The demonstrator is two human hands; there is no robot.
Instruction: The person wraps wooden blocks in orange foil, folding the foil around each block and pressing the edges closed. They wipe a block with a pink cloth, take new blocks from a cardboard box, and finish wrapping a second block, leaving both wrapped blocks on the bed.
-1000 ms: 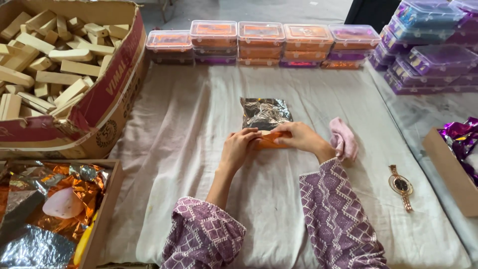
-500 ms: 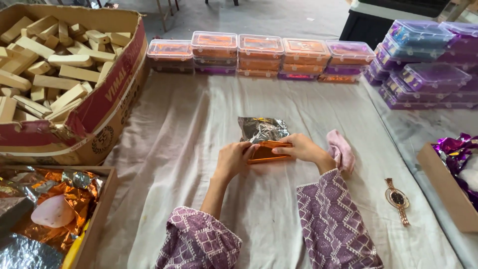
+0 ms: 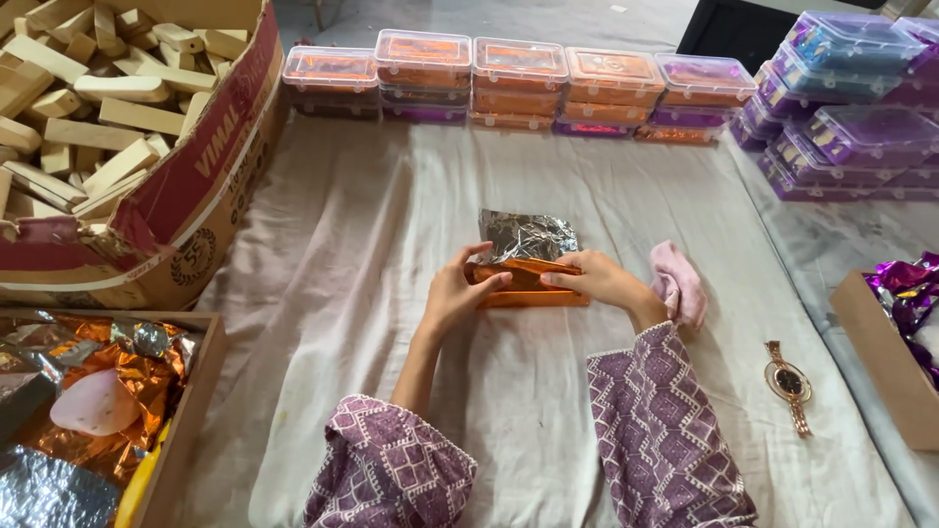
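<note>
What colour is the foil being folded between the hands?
Orange outside, silver inside; the foil shows best in the head view.

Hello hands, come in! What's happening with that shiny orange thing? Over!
Left hand and right hand both grip the orange foil bar. Silver foil flap sticks up behind. Pink cloth beside right hand, not blocking.

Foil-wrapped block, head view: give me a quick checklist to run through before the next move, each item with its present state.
1. Both hands on the block: left hand and right hand hold the orange foil-wrapped block: ok.
2. Block rests on the white cloth: ok.
3. Foil flap folded shut: not ok, silver side stands open.
4. Ends tucked: cannot tell, hands cover them.
5. Pink cloth and wristwatch lie apart from the block: ok.
</note>
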